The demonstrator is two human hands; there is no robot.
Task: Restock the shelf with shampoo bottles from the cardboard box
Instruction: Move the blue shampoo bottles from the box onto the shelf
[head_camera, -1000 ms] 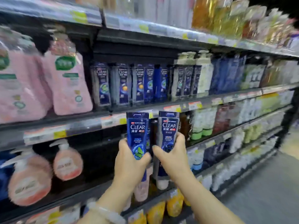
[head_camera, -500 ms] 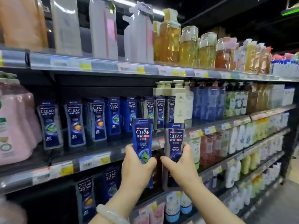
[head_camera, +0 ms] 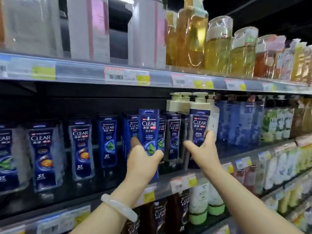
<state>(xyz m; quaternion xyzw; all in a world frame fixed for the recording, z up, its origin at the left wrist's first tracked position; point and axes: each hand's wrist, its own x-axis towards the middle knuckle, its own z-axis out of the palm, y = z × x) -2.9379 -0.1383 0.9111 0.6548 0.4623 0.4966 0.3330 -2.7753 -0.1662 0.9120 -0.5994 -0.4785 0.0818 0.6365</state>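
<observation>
Gripping one blue shampoo bottle in each hand, I have both up at the middle shelf. My left hand wraps the lower half of the left bottle, thumb across its front; my right hand pinches the right bottle by its lower sides. Both bottles stand upright, long axis vertical, tops up, labels facing me. Each reads "CLEAR" in white with Chinese characters beneath; the left one shows green leaves. They sit in front of the row of shelved CLEAR bottles, several marked "3X". Whether either touches the shelf I cannot tell. A pale bangle circles my left wrist. White pump bottles stand behind, amber bottles above.
</observation>
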